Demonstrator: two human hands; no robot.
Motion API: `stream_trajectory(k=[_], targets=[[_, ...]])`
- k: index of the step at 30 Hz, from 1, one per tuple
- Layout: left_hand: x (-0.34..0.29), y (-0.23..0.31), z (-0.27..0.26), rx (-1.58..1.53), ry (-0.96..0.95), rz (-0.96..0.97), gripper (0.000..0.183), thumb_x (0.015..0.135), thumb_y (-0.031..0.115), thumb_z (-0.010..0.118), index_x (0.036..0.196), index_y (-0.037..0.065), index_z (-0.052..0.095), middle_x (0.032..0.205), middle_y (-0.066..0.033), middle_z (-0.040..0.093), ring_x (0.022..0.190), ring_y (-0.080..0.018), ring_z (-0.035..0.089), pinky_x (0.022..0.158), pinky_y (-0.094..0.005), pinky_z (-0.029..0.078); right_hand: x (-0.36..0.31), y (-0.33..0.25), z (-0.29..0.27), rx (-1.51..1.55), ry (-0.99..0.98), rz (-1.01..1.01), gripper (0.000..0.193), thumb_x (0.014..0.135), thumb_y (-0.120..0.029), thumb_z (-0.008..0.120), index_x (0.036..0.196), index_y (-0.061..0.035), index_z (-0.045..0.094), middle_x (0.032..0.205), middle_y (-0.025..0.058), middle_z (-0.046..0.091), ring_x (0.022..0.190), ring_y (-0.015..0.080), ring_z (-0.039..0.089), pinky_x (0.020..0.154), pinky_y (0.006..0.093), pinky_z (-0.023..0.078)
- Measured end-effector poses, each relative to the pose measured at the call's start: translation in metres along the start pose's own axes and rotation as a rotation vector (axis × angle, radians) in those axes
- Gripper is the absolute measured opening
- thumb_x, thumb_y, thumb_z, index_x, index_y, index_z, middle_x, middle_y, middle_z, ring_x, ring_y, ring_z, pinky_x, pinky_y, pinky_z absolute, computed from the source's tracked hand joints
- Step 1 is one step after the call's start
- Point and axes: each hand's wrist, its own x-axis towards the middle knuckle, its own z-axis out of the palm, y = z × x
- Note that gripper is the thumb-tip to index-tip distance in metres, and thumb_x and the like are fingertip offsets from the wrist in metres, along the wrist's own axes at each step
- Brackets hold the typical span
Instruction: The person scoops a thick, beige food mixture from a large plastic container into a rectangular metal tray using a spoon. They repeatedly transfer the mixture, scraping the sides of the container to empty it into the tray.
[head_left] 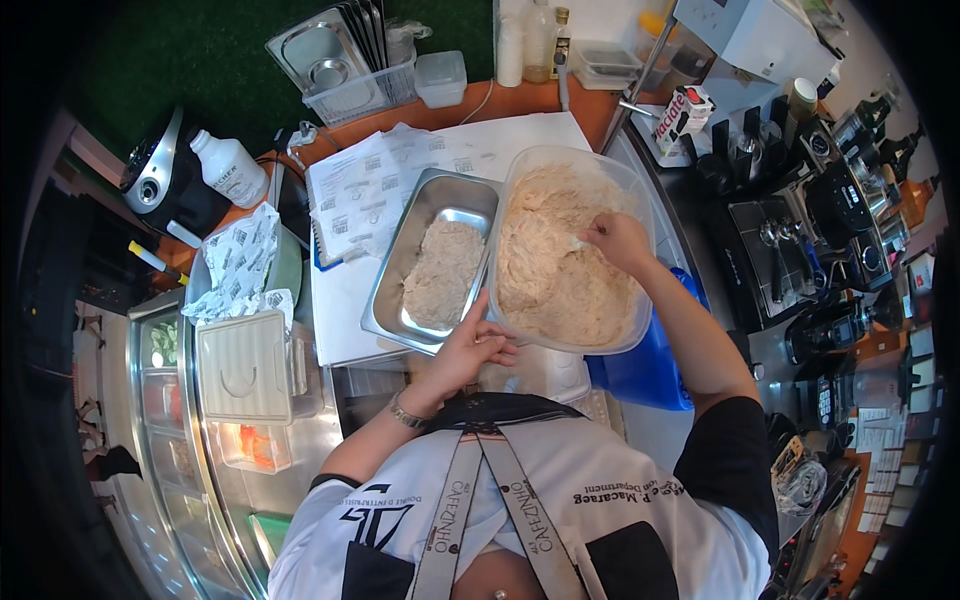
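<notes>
A large clear plastic tub (645, 185), slightly tilted, holds a pale beige, sticky minced mixture (540, 250). My right hand (615, 240) is inside the tub with its fingers closed at the mixture. A small whitish bit shows at the fingertips, too small to name. To the left stands a steel pan (405, 250) with a rounded slab of similar mixture (440, 272) on its bottom. My left hand (475, 348) is at the near edges of pan and tub, fingers stretched out, fingertips by the tub's near left corner. Whether they bear its weight I cannot tell.
Printed wrapping paper (360, 190) lies on the white board (335, 330). Beneath the tub's right side is a blue container (650, 365). A lidded clear box (243, 365) stands left, a white bottle (230, 168) behind it. A coffee machine (770, 255) occupies the right counter.
</notes>
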Motion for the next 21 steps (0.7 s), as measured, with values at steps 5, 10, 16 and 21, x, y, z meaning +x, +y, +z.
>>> stream_trajectory(k=[5,10,16,21], targets=[[-0.014,0.018,-0.017,-0.047,0.092,0.037,0.069,0.096,0.001,0.049,0.153,0.009,0.012,0.114,-0.0172,0.059,0.097,-0.0238,0.064,0.086,-0.0361,0.055,0.0,0.034,0.005,0.238,0.016,0.058,0.029,0.082,-0.032,0.074,0.082,-0.0039,0.071,0.072,0.0111,0.067,0.068,0.0227,0.064,0.063,0.0351,0.048],[-0.046,0.033,-0.05,-0.082,0.138,0.139,0.057,0.095,0.005,0.052,0.147,0.006,0.029,0.116,-0.0164,0.06,0.099,-0.0235,0.064,0.086,-0.036,0.055,-0.006,0.044,-0.032,0.332,0.014,0.052,0.026,0.084,-0.028,0.074,0.083,-0.0022,0.07,0.069,0.0053,0.066,0.063,0.0117,0.058,0.061,0.0297,0.046],[-0.082,0.043,-0.098,-0.115,0.319,0.253,0.048,0.094,0.008,0.054,0.14,0.001,0.04,0.113,-0.0153,0.062,0.098,-0.0226,0.064,0.086,-0.0358,0.054,-0.008,0.037,-0.102,0.351,0.092,-0.013,0.02,0.087,-0.019,0.071,0.084,0.0005,0.069,0.067,-0.0012,0.063,0.063,0.0053,0.052,0.06,0.0258,0.043],[-0.101,0.052,-0.118,-0.127,0.445,0.324,0.044,0.096,0.008,0.053,0.137,-0.001,0.042,0.112,-0.0151,0.061,0.098,-0.0216,0.064,0.085,-0.0354,0.054,0.003,-0.016,-0.147,0.294,0.052,-0.083,0.022,0.088,-0.019,0.071,0.08,0.0002,0.067,0.064,-0.0063,0.054,0.06,0.0038,0.043,0.055,0.0246,0.037]])
